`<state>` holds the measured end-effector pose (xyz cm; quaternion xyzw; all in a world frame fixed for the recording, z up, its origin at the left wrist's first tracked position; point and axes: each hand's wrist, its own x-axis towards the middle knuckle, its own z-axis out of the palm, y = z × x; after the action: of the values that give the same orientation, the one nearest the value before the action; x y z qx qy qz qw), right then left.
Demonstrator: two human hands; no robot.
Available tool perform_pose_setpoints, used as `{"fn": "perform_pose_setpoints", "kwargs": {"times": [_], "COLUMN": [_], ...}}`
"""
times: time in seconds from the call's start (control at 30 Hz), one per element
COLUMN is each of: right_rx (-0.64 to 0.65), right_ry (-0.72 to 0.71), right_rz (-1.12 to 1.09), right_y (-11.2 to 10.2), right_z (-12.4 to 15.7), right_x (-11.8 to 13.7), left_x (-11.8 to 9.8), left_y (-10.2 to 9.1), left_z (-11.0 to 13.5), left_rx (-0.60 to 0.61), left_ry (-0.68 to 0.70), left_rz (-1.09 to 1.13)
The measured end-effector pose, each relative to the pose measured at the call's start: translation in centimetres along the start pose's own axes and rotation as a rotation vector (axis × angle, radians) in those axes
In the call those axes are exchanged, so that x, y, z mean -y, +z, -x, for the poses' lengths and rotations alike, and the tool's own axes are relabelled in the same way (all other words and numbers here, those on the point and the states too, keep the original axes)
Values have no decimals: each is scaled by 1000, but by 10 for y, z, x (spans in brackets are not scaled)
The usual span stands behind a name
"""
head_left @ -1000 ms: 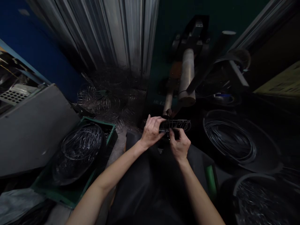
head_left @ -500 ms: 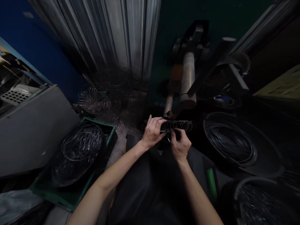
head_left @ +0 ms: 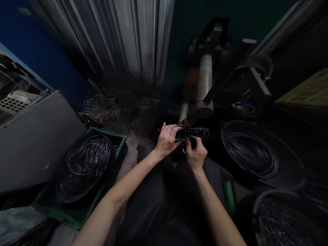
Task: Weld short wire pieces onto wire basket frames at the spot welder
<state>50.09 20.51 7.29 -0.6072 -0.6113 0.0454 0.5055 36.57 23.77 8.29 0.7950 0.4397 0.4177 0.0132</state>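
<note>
A small wire rack made of thin metal rods lies across the tip of the machine's lower arm. My left hand is closed round the rack's left part, fingers over its top and thumb below. With finger and thumb pinched, my right hand is at the rack's near side, where a small bent wire loop shows beside the thumb. Whether that loop is joined to the rack, I cannot tell. Above the rack stands the thick upper cylinder of the machine.
On the left, a green crate bears a black basin of wire pieces. A tub with wire rings and a bucket of small metal parts stand on the right. Tangled wire frames lie on the floor ahead.
The whole view has shifted slightly, so everything sits a little higher and further left. Both hands keep nearly the same hold at the rack.
</note>
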Motion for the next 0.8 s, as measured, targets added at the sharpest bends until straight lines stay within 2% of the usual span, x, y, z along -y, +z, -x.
{"fn": "perform_pose_setpoints", "kwargs": {"times": [0.2,0.37,0.57,0.67,0.73,0.8], "right_rx": [-13,-6,39,19,-3,-36], "right_ry": [-34,-5,-19,-7,73,182], "right_rz": [17,19,-4,28,114,247], "right_y": [3,5,6,-23,-61,-111], "right_z": [1,1,0,10,24,45], "right_x": [-5,-8,-3,-2,-13,-39], "left_x": [0,3,2,8,21,39], "left_y": [0,5,7,2,-1,0], "left_z": [0,1,-2,6,17,30], "left_rx": [-14,-72,-17,30,47,32], "left_ry": [28,36,26,43,18,-63], "left_rz": [-11,-59,-60,-25,5,43]}}
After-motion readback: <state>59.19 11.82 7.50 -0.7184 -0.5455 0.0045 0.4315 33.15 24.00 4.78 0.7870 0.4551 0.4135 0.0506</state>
